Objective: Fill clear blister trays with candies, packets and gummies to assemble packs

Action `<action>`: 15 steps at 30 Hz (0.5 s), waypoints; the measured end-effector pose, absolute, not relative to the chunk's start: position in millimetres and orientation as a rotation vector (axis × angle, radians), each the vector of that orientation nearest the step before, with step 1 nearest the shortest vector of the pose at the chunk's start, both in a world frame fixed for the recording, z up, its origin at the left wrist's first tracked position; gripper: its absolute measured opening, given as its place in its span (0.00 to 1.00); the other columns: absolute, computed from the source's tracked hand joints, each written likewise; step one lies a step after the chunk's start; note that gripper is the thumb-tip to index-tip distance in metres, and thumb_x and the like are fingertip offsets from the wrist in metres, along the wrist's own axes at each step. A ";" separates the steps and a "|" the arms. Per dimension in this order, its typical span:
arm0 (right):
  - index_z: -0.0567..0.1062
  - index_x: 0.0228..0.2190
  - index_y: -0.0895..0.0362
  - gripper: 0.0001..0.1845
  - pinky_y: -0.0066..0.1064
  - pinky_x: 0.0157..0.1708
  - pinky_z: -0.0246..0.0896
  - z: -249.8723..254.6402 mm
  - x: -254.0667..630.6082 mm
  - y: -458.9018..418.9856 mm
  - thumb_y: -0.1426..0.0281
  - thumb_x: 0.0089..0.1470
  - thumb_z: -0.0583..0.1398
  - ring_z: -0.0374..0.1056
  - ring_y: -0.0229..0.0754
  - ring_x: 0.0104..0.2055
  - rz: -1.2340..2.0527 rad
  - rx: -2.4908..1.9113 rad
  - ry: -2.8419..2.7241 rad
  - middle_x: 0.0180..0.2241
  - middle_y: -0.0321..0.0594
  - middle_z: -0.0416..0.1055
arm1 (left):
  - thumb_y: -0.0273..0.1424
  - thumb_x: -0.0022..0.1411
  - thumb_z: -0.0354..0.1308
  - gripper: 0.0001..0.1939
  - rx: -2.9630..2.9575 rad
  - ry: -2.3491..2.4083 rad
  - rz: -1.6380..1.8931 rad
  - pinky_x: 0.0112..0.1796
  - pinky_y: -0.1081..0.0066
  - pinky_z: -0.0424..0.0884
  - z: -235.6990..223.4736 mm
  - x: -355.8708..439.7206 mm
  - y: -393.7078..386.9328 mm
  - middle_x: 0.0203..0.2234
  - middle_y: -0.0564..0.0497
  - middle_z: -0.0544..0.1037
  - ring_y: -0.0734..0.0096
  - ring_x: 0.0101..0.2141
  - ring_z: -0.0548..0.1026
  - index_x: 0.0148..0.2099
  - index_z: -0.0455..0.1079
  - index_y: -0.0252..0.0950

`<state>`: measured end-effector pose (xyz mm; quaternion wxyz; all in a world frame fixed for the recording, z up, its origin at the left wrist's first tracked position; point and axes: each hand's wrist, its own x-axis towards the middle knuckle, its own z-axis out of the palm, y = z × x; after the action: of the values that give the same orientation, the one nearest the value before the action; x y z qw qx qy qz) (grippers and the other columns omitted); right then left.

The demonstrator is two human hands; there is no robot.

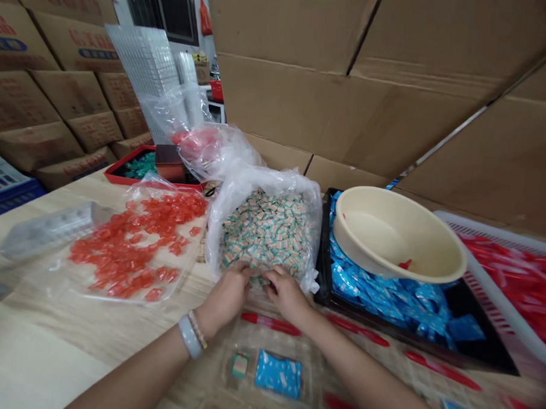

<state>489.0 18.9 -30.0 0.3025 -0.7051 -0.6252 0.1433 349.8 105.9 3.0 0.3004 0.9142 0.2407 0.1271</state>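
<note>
Clear plastic compartment tray (pixel 312 368) w/ blue foil sachet (pixel 278 374) nearest; L hand (pixel 223 299), R hand (pixel 288 295) just past it.
Both curled narrow, fingers (pixel 252 275) at green-and-cream wrapped sweets (pixel 266 240) in clear plastic bag (pixel 237 191), mouth rolled wide for reach; can't tell if holding any. Orange jelly candies (pixel 135 247) lie left, beige plastic bowl (pixel 375 233) right.

Wrapped sweets (pixel 266 240) partly hidden by left hand (pixel 226 299) and right hand (pixel 287 295), blue packets (pixel 413 301) partly hidden by beige bowl (pixel 389 234)
</note>
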 end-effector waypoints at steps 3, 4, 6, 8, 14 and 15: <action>0.70 0.29 0.58 0.10 0.29 0.36 0.57 -26.7 486.9 20.0 0.82 0.44 0.53 0.61 0.40 0.36 0.372 -1.919 -1.668 0.31 0.40 0.64 | 0.18 0.50 0.47 0.15 2.372 0.687 0.351 0.43 0.67 0.64 -2.9 350.2 109.5 0.41 0.43 0.68 0.65 0.40 0.69 0.39 0.69 0.32; 0.69 0.29 0.58 0.10 0.29 0.36 0.57 -25.1 485.7 20.0 0.82 0.44 0.53 0.61 0.40 0.36 0.365 -1.940 -1.673 0.31 0.40 0.64 | 0.19 0.50 0.48 0.13 2.358 0.697 0.340 0.42 0.67 0.64 -4.4 350.2 110.3 0.40 0.43 0.68 0.65 0.39 0.69 0.37 0.70 0.31; 0.69 0.28 0.59 0.09 0.30 0.35 0.56 -21.1 483.1 19.2 0.81 0.45 0.53 0.61 0.40 0.35 0.346 -1.975 -1.688 0.31 0.40 0.64 | 0.19 0.49 0.49 0.11 2.352 0.709 0.307 0.41 0.67 0.64 -5.8 349.5 110.8 0.36 0.45 0.70 0.66 0.37 0.69 0.33 0.70 0.31; 0.69 0.29 0.59 0.09 0.31 0.35 0.56 -16.5 481.2 17.6 0.81 0.45 0.53 0.61 0.40 0.35 0.313 -1.990 -1.698 0.31 0.41 0.64 | 0.20 0.48 0.49 0.11 2.379 0.697 0.281 0.40 0.67 0.64 -5.2 348.2 110.4 0.34 0.46 0.72 0.66 0.36 0.70 0.34 0.69 0.32; 0.68 0.33 0.57 0.12 0.33 0.40 0.55 -3.8 481.5 16.7 0.81 0.46 0.52 0.59 0.41 0.39 0.194 -1.924 -1.648 0.35 0.41 0.65 | 0.22 0.53 0.46 0.16 2.426 0.558 0.312 0.42 0.66 0.64 3.9 350.1 109.2 0.37 0.44 0.74 0.65 0.38 0.71 0.42 0.69 0.33; 0.68 0.33 0.57 0.13 0.32 0.40 0.55 0.1 479.8 16.2 0.82 0.46 0.52 0.60 0.41 0.39 0.205 -1.928 -1.623 0.36 0.41 0.65 | 0.23 0.53 0.46 0.16 2.418 0.554 0.334 0.42 0.65 0.64 6.5 351.0 109.4 0.38 0.44 0.74 0.64 0.39 0.71 0.42 0.69 0.33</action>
<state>479.8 16.2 0.1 0.3020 -0.7269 -0.6119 0.0773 351.0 109.4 6.5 0.3137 0.9173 0.2101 0.1266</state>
